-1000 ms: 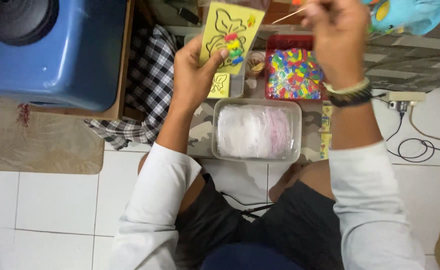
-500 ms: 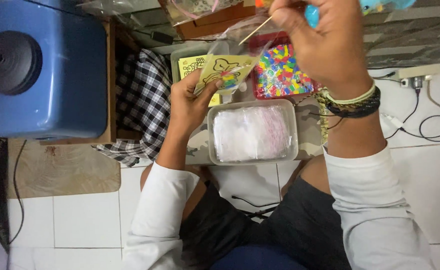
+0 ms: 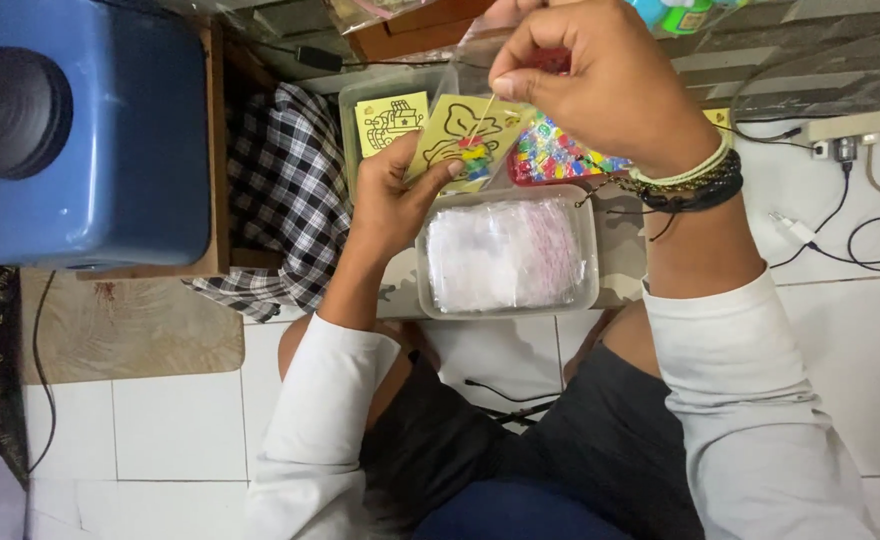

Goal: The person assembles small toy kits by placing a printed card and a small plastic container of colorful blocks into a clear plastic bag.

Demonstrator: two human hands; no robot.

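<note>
Single head-worn camera, aimed steeply down over wearer's lap, close range. Left hand [image 3: 385, 205] near centre, right hand [image 3: 600, 85] at 1 o'clock, arms filling lower frame. Blue tub [image 3: 80, 130] at 10 o'clock, white floor tiles [image 3: 160, 440] at 7 o'clock.

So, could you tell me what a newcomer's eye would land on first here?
Probably the yellow picture card at top centre, held in the left hand while the right hand pinches a thin stick over it. Next, the big blue container at upper left.
</note>
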